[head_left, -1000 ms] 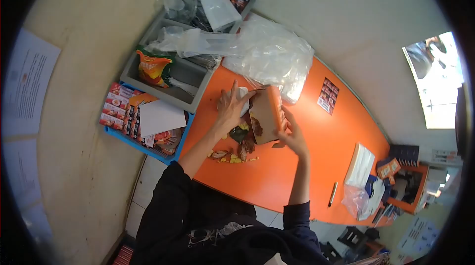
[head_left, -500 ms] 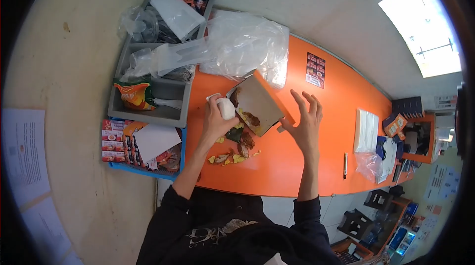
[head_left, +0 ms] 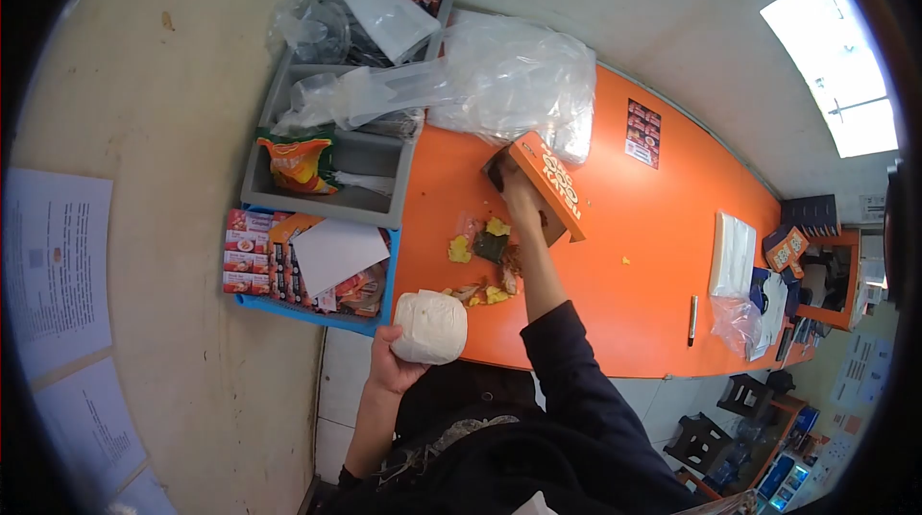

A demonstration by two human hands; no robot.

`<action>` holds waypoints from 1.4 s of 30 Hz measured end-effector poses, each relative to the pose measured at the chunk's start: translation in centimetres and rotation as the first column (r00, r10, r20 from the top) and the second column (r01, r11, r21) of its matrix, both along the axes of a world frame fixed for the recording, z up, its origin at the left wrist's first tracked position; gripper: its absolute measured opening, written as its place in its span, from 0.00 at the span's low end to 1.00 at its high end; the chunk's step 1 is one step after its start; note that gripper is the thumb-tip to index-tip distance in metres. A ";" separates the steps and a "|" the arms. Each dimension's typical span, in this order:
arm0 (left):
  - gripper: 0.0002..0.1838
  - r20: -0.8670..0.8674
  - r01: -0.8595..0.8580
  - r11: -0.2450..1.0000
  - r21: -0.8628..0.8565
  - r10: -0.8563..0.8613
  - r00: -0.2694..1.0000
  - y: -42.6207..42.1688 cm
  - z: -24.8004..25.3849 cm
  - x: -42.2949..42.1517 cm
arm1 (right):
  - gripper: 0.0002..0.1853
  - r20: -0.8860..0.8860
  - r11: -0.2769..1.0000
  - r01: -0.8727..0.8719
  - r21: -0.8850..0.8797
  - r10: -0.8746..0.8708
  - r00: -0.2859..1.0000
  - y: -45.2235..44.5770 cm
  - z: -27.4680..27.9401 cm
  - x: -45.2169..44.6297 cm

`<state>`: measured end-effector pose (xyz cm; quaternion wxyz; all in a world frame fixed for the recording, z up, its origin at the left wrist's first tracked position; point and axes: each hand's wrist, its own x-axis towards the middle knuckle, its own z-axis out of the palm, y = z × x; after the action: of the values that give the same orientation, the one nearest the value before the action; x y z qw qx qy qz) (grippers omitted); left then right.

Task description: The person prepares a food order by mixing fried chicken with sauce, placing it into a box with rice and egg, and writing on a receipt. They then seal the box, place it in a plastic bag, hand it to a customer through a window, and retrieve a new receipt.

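My left hand (head_left: pixel 392 363) grips a white paper-wrapped round bundle (head_left: pixel 431 327) at the table's front edge, fingers around its lower side. Farther up the table, my right hand (head_left: pixel 520 200) reaches into a tilted orange cardboard box (head_left: pixel 559 186) with lettering on its outer side. Its fingers are hidden inside the box, so what they touch cannot be seen. Yellow food scraps (head_left: pixel 459 248), a dark green piece (head_left: pixel 492 245) and brown bits lie on the orange table (head_left: pixel 595 304) just below the box.
Left of the food stands a grey divided bin (head_left: pixel 370 171) with packets and plastic items. A blue tray (head_left: pixel 384 308) of small boxes sits before it. Clear plastic bags (head_left: pixel 523 73) lie behind the orange box. A marker (head_left: pixel 692 320) and white bags (head_left: pixel 732 251) are at right.
My left hand has drawn the white bundle toward my body. My right hand has gone from open beside the box to inside it, and the box has turned and tilted.
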<state>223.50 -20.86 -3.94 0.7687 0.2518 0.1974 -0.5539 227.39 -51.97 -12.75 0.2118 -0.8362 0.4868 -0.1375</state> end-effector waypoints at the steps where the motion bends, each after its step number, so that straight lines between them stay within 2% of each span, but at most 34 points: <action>1: 0.39 -0.010 -0.028 0.999 0.019 0.028 1.000 0.5 -0.2 -0.2 | 0.16 -0.055 0.985 0.057 0.166 -0.048 0.997 -0.6 0.4 0.4; 2: 0.39 0.004 -0.019 0.999 0.029 0.019 1.000 1.0 -0.5 -0.3 | 0.14 -0.124 0.940 0.118 0.319 -0.082 0.989 -1.0 0.6 0.5; 3: 0.39 0.016 -0.012 0.999 0.039 0.012 1.000 1.6 -0.9 -0.4 | 0.12 0.107 0.958 0.011 0.288 -0.043 0.993 -0.8 0.4 -0.1; 4: 0.38 0.031 -0.007 0.999 0.048 0.005 1.000 2.0 -1.1 -0.5 | 0.10 0.335 0.968 -0.091 0.235 0.007 0.942 -0.2 0.2 -1.0; 6: 0.38 0.057 -0.030 0.999 0.020 0.029 0.998 2.3 -0.8 -0.5 | 0.07 0.714 0.963 -0.232 0.136 0.067 0.697 1.6 1.6 -1.7; 9: 0.37 0.011 -0.115 0.993 -0.040 0.115 0.993 3.0 -0.2 -1.5 | 0.05 0.552 0.891 -0.428 0.149 0.285 0.784 3.2 6.5 -4.1; 10: 0.36 -0.013 -0.158 0.986 -0.063 0.157 0.988 3.3 0.0 -1.8 | 0.05 0.361 0.857 -0.496 0.141 0.422 0.832 3.9 7.6 -4.2; 11: 0.36 -0.007 -0.180 0.981 -0.075 0.180 0.984 3.5 0.1 -2.2 | 0.06 0.155 0.812 -0.566 0.143 0.546 0.823 4.8 8.6 -4.1; 12: 0.36 0.000 -0.205 0.975 -0.087 0.206 0.979 3.6 0.1 -2.8 | 0.08 -0.057 0.760 -0.631 0.153 0.645 0.762 5.7 9.0 -4.1; 14: 0.37 0.021 -0.253 0.959 -0.126 0.258 0.966 4.1 0.4 -4.0 | 0.10 -0.395 0.684 -0.728 0.050 0.683 0.614 7.6 8.3 -4.6; 15: 0.38 0.043 -0.284 0.947 -0.151 0.293 0.955 4.4 0.7 -4.8 | 0.11 -0.551 0.629 -0.777 -0.002 0.648 0.526 8.1 7.4 -4.9; 17: 0.40 0.084 -0.338 0.920 -0.200 0.360 0.929 5.0 1.2 -6.7 | 0.05 -0.661 0.548 -0.831 -0.092 0.591 0.463 7.4 3.0 -5.4; 19: 0.42 0.205 -0.364 0.903 -0.227 0.409 0.889 5.7 1.8 -9.0 | 0.06 -0.693 0.450 -0.873 -0.187 0.570 0.442 7.3 2.1 -5.6; 20: 0.43 0.265 -0.376 0.896 -0.237 0.433 0.862 6.1 2.1 -10.4 | 0.07 -0.685 0.417 -0.887 -0.199 0.588 0.430 6.9 2.4 -5.5; 22: 0.44 0.292 -0.458 0.862 -0.217 0.505 0.812 6.9 2.5 -13.6 | 0.08 -0.608 0.560 -0.812 -0.166 0.590 0.531 7.2 4.7 -5.8; 24: 0.43 0.272 -0.564 0.802 -0.197 0.597 0.754 7.9 3.0 -17.9 | 0.09 -0.549 0.690 -0.681 -0.244 0.481 0.684 7.1 7.2 -5.9; 26: 0.42 0.212 -0.683 0.706 -0.188 0.708 0.673 8.9 3.2 -23.0 | 0.10 -0.452 0.748 -0.648 -0.142 0.534 0.715 5.6 8.8 -6.1; 27: 0.41 0.191 -0.732 0.656 -0.185 0.754 0.628 9.3 3.1 -25.5 | 0.12 -0.268 0.756 -0.637 -0.153 0.589 0.763 5.9 9.5 -7.4; 29: 0.39 0.160 -0.830 0.536 -0.155 0.843 0.514 10.8 2.4 -31.5 | 0.22 0.110 0.741 -0.650 -0.171 0.670 0.735 7.7 12.6 -10.2; 30: 0.38 0.164 -0.857 0.504 -0.110 0.859 0.485 11.6 2.0 -34.5 | 0.23 0.331 0.619 -0.780 -0.087 0.757 0.564 9.1 13.6 -12.2; 31: 0.36 0.180 -0.891 0.448 -0.070 0.885 0.430 12.4 1.3 -37.3 | 0.21 0.393 0.530 -0.845 0.071 0.764 0.512 7.6 10.7 -12.8; 32: 0.33 0.187 -0.902 0.416 -0.117 0.901 0.392 13.5 0.2 -40.0 | 0.18 0.451 0.427 -0.874 0.231 0.750 0.485 5.9 7.7 -13.5; 33: 0.31 0.203 -0.913 0.373 -0.167 0.919 0.338 14.4 -1.3 -42.7 | 0.18 0.532 0.285 -0.912 0.295 0.743 0.405 8.7 6.6 -15.2; 35: 0.26 0.184 -0.954 0.281 -0.107 0.948 0.259 16.2 -5.1 -47.8 | 0.18 0.681 -0.025 -0.909 0.416 0.671 0.293 14.1 4.5 -18.5; 37: 0.24 0.193 -0.988 0.130 0.078 0.971 0.143 18.7 -3.3 -52.2 | 0.18 0.632 -0.297 -0.754 0.586 0.750 0.196 24.2 1.6 -22.5; 38: 0.24 0.220 -1.000 -0.006 0.024 0.975 -0.001 19.9 -3.9 -54.8 | 0.19 0.577 -0.391 -0.629 0.671 0.809 0.112 29.7 0.6 -25.8; 39: 0.24 0.237 -0.993 -0.112 -0.035 0.965 -0.117 21.1 -4.7 -57.6 | 0.19 0.521 -0.455 -0.487 0.745 0.854 -0.001 34.6 -0.7 -28.9; 40: 0.25 0.223 -0.972 -0.232 0.029 0.950 -0.220 22.4 -4.8 -60.8 | 0.19 0.472 -0.488 -0.344 0.802 0.871 -0.135 39.1 -2.1 -32.1; 42: 0.28 0.167 -0.905 -0.399 0.148 0.912 -0.375 25.4 -4.7 -66.6 | 0.20 0.441 -0.517 -0.136 0.845 0.819 -0.367 48.0 -4.8 -39.0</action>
<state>156.91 4.58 -8.66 0.8492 0.0512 0.3905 0.3517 188.39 -3.95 -17.56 0.3747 -0.5833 -0.3190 0.6462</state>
